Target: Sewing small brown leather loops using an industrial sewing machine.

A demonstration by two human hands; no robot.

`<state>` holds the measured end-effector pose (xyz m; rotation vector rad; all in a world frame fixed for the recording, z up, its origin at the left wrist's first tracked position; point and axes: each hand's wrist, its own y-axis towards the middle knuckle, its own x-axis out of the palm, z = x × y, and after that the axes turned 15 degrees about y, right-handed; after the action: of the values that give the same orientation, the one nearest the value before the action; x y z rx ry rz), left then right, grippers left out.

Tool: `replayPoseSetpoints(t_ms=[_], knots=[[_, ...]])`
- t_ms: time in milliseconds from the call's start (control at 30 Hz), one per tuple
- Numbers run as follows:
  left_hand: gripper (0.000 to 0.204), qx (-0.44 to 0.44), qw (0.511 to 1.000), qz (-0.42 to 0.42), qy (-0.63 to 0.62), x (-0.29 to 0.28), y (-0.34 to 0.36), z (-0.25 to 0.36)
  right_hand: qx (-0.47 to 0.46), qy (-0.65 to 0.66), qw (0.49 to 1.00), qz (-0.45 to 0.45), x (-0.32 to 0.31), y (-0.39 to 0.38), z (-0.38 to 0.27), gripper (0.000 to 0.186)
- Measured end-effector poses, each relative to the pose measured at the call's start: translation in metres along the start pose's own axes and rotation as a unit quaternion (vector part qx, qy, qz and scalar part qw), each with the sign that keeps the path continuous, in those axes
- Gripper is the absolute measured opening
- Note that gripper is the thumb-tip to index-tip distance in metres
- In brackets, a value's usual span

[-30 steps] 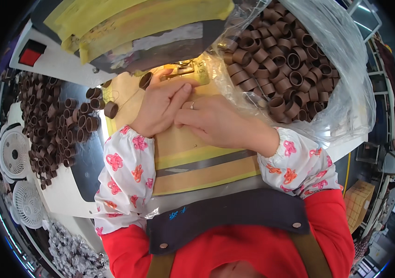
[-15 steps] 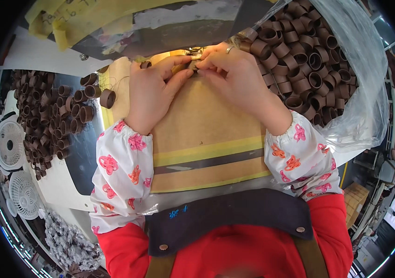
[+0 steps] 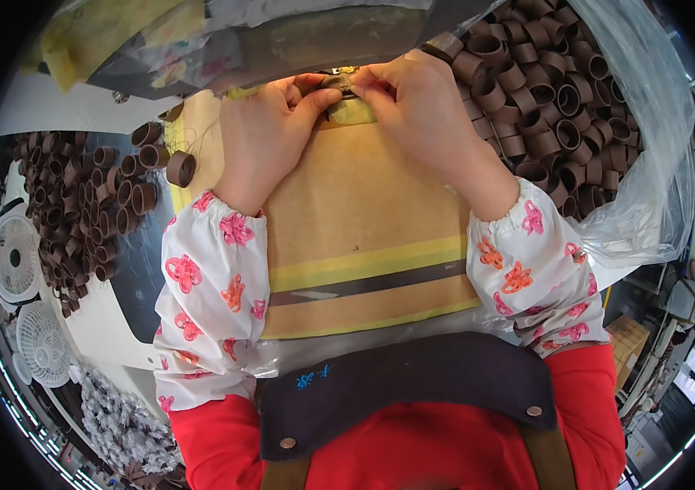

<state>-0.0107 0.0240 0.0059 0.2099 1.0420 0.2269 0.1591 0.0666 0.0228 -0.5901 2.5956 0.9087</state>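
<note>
Small dark-brown piece (image 3: 336, 82), material unclear, at 12 o'clock below a dark, tape-patched machine body (image 3: 298, 41); outline mostly covered by fingers. Left hand (image 3: 266, 135) and right hand (image 3: 425, 114) both pinch it, thumbs against fingers. Nearer 6 o'clock: flat tan sheet (image 3: 364, 192), yellow-banded, on white bench (image 3: 98, 331). Heap of short brown tubular rings (image 3: 62, 196), 9–10 o'clock; similar ones in clear plastic bag (image 3: 649, 224), 2–3 o'clock. Round white fan (image 3: 14, 257), 9 o'clock.
</note>
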Motion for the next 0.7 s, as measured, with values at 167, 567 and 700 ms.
replayPoseSetpoints(t_ms=[167, 567, 700], knots=[[0.034, -0.04, 0.998, -0.049, -0.002, -0.0059, 0.0029, 0.0086, -0.004, -0.046, 0.999, 0.002, -0.0004, -0.0016, 0.0044, 0.009], [0.025, 0.027, 0.999, 0.002, 0.032, -0.0044, 0.0037, 0.0067, 0.039, -0.097, 0.993, -0.045, -0.0035, 0.0043, -0.0005, 0.005], [0.024, -0.01, 1.0, -0.026, 0.002, -0.0049, 0.0035, 0.0033, 0.031, -0.084, 0.995, -0.035, 0.0017, 0.0055, 0.0016, 0.007]])
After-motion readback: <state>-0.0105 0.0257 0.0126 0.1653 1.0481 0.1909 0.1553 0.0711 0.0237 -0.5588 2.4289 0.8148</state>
